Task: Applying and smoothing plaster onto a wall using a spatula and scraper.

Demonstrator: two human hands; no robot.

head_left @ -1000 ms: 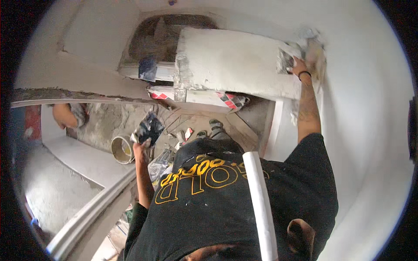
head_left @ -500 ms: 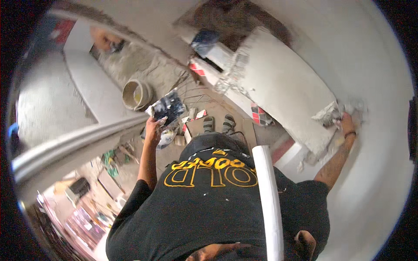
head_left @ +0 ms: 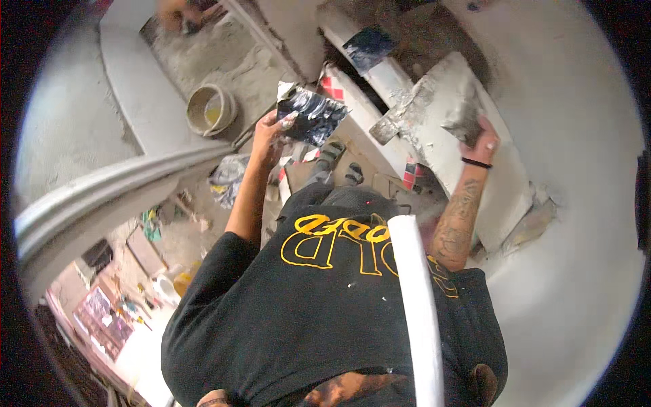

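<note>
My left hand grips a dark, square plastering board by its near-left edge; white plaster is smeared over its face. Over on the right, my right hand is closed around a flat grey plastering blade. The blade lies against a pale plastered slab, towards its far part. Lumpy wet-looking plaster runs along the slab's left edge. The blade's handle is hidden in my fingers.
A bucket with yellowish contents stands at the far left. A dark square sheet rests on a white ledge beyond the slab. A rounded white rail crosses the left side. A smooth wall borders the right.
My right hand has moved from the slab's near right end far and leftward along it with the blade. My left hand has brought the plastering board rightward and farther out.
</note>
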